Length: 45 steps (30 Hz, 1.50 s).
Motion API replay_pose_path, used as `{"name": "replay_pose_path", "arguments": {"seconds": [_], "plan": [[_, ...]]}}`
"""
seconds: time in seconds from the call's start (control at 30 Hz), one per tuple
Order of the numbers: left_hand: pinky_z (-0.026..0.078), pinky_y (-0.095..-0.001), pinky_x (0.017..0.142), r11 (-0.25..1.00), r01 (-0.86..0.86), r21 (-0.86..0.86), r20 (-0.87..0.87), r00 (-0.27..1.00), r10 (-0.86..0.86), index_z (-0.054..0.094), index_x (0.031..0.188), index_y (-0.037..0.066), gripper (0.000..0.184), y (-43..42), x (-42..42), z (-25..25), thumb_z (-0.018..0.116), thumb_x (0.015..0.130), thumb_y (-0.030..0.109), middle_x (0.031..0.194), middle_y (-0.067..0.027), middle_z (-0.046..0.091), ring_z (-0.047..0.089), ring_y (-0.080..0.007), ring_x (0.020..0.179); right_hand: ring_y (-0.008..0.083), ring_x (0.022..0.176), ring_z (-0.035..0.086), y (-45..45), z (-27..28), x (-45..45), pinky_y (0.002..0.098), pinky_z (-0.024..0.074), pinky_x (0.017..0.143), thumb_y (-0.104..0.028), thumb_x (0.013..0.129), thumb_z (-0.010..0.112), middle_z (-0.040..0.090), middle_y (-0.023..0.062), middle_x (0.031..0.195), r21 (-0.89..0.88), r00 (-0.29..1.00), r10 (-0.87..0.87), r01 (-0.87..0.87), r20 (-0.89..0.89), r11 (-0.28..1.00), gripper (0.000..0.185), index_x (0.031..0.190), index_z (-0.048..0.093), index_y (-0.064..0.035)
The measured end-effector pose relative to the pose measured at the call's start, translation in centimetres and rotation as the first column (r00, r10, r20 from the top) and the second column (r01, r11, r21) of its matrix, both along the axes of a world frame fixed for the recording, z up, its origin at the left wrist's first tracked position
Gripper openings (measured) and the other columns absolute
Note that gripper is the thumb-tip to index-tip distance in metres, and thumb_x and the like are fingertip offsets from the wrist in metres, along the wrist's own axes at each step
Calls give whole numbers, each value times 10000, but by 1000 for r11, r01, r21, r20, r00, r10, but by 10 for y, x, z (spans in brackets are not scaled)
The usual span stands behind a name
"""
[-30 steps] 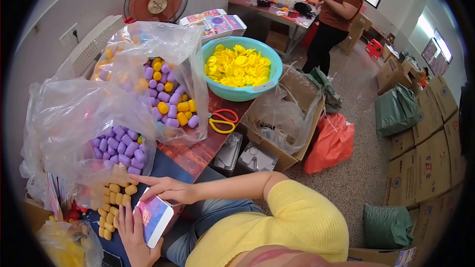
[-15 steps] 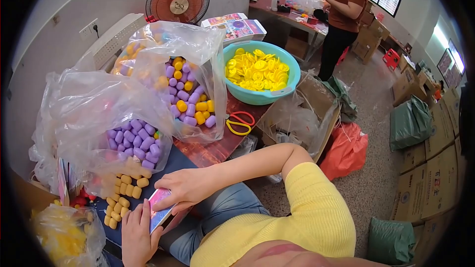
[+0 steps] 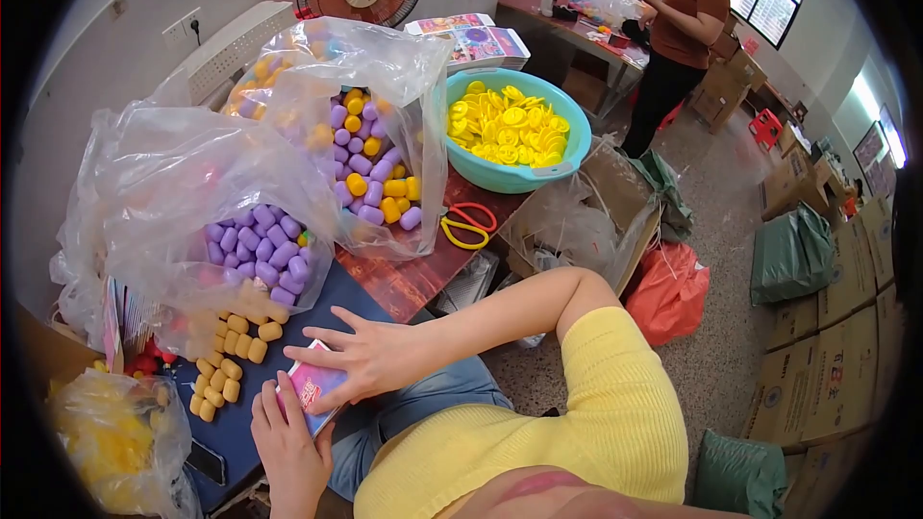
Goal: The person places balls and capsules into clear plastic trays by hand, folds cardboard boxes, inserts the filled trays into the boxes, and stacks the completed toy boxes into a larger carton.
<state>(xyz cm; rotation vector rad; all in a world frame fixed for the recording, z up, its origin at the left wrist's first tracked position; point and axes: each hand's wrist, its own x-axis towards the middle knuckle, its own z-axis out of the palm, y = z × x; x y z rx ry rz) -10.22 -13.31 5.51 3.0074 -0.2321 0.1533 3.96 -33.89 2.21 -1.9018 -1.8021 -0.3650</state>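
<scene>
A small flat box (image 3: 314,383) with pink and purple print is tilted over the edge of the dark blue tabletop, near my lap. My left hand (image 3: 293,452) grips its lower left side, fingers along the near edge and thumb on the opposite side. Across the upper part of the box lies my right hand (image 3: 370,360), its fingers spread and some of them touching the printed face. Just beyond the hands, several tan capsules (image 3: 221,384) lie loose on the table. A plastic bag of purple capsules (image 3: 264,250) opens toward them.
Behind stand another bag with purple and orange capsules (image 3: 370,173) and a blue basin (image 3: 519,173) of yellow discs. Red-and-yellow scissors (image 3: 468,227) lie beside them. A phone (image 3: 206,462) rests near a bag of yellow pieces (image 3: 111,442). A person (image 3: 687,19) stands farther off.
My right hand's fingers have spread and lifted from their closer grip, showing more of the printed face. The left hand stays on the box. The view has shifted slightly, revealing the phone.
</scene>
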Motion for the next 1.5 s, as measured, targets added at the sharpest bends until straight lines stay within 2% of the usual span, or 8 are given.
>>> {"name": "replay_pose_path", "arguments": {"seconds": [0.17,0.37,0.47,0.57,0.73,0.83,0.93,1.5], "plan": [[380,-471,1071,858,31,-513,52,999,-5,379,1481,43,833,5,-19,-1,674,747,304,1443,-179,425,469,-375,1269,493,1263,397,-10,6,-9,515,474,937,-94,827,682,347,229,1449,-48,945,103,-124,-310,991,508,1294,591,-272],[419,-470,1046,36,-276,-960,-254,922,293,328,1523,86,822,120,-22,-56,599,843,458,1515,-156,378,460,-360,1315,518,1313,346,1,14,-11,498,509,953,31,791,690,346,213,1416,386,887,355,-229,-296,894,534,1246,589,-230],[466,-528,994,-379,-233,-896,-246,969,-14,306,1545,143,675,164,-46,-101,470,968,453,1590,-123,315,443,-356,1350,526,1317,350,20,2,-23,532,505,965,29,798,698,369,218,1403,402,904,389,-294,-177,867,492,1212,589,-214],[453,-468,1072,-301,-298,-906,-228,942,-246,333,1542,187,560,157,-65,-88,370,1044,441,1547,-103,417,461,-263,1378,535,1321,354,44,-14,-38,566,501,976,27,805,705,392,222,1390,409,903,423,-360,-73,839,451,1178,588,-197],[425,-498,1104,-742,-279,-609,-351,934,-64,335,1532,175,529,184,-85,-106,397,1046,374,1523,-158,427,483,-328,1350,506,1317,370,78,-36,-60,566,490,974,-19,801,711,431,224,1344,429,913,369,-408,176,806,332,1069,584,-166],[436,-528,1088,70,-46,-996,-33,984,177,354,1512,157,550,202,-110,-135,451,1019,382,1503,-203,433,503,-382,1316,497,1298,407,91,-44,-70,567,482,980,-43,810,709,450,234,1341,403,869,459,-492,184,772,313,1081,585,-139],[476,-558,1035,302,114,-946,224,906,360,377,1478,139,529,217,-118,-178,438,1011,380,1472,-272,429,525,-450,1267,486,1283,432,88,-38,-65,558,478,981,-57,811,709,451,237,1351,430,882,461,-455,96,780,313,1089,582,-120],[490,-494,1001,191,-356,-915,-121,692,712,453,1407,95,616,181,-73,-129,592,878,378,1388,-249,502,565,-404,1202,352,1133,554,60,-69,-5,407,475,946,-52,806,687,436,201,1412,318,933,57,63,-356,946,239,1017,579,-78]]}}
